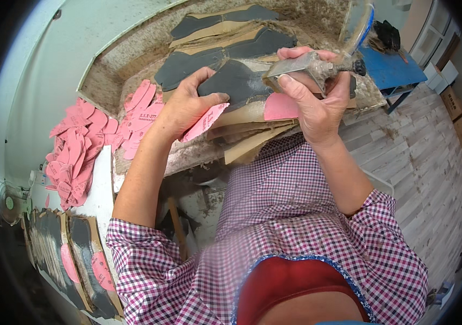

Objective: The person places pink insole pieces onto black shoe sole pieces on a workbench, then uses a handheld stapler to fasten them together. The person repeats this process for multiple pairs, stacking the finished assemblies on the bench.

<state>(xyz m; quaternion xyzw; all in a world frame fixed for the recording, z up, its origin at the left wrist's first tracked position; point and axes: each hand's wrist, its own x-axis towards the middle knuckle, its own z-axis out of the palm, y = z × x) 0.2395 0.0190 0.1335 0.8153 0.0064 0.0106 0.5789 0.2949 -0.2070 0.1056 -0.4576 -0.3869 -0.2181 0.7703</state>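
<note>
My left hand [190,103] lies with bent fingers at the edge of a dark grey insole-shaped sheet [231,81]. A pink printed cut-out [205,123] sticks out from under its thumb and palm, held there. Wrapped in my right hand [317,103] is a metal box-shaped tool [296,67] with a screw and a black knob [358,67]. The tool sits tilted over the right part of the grey sheet. Just below it, a pink patch [280,107] lies on the tan part of the sheets. What is under the tool is hidden.
More grey and tan sheets [225,20] lie farther back in the soiled, raised-rim work tray [106,70]. A heap of pink cut-outs [74,157] spreads at the left. Grey sheets with pink patches [79,249] stand lower left. A blue table [388,70] is at right.
</note>
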